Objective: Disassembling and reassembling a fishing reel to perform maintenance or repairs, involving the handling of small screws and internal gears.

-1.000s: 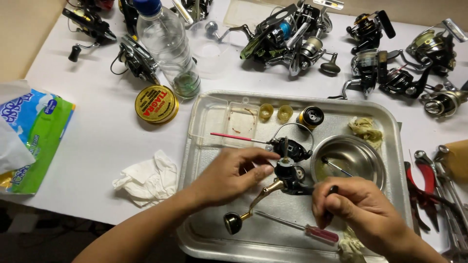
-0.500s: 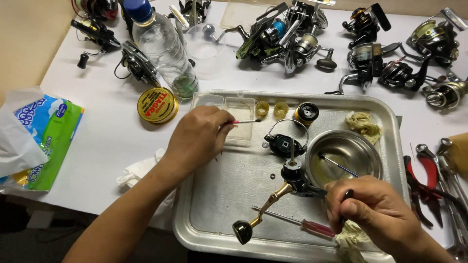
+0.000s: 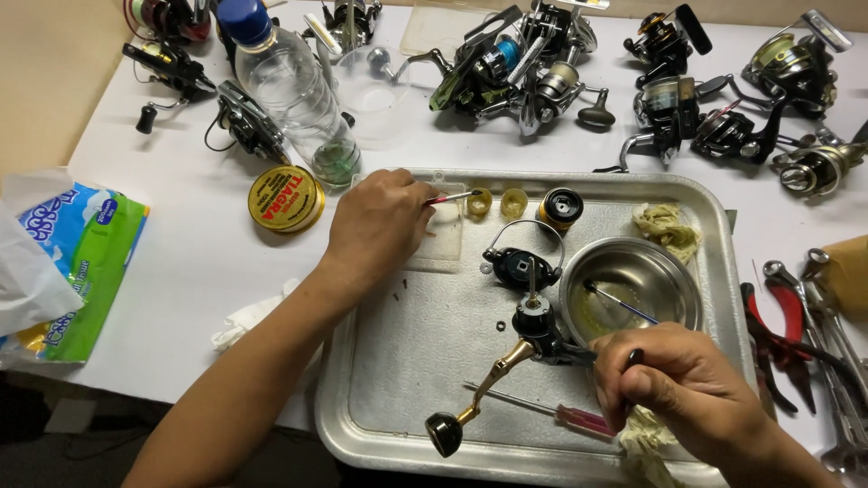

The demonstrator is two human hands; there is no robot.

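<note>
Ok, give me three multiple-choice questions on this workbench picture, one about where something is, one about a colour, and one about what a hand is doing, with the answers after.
1. Where does the steel bowl stand?
A. in the metal tray
B. on the white tabletop
C. on the tissue pack

2. What colour is the cap of the clear plastic bottle?
A. red
B. blue
C. yellow

3. What is the left hand doing?
A. lying flat and empty
B. gripping the pliers
C. holding a thin red-handled brush

Answers:
1. A, the bowl sits inside the tray's right half.
2. B, the cap at the top edge is blue.
3. C, the fingers pinch the brush over the tray's top, near two small yellow cups, while the right hand holds the reel part.
</note>
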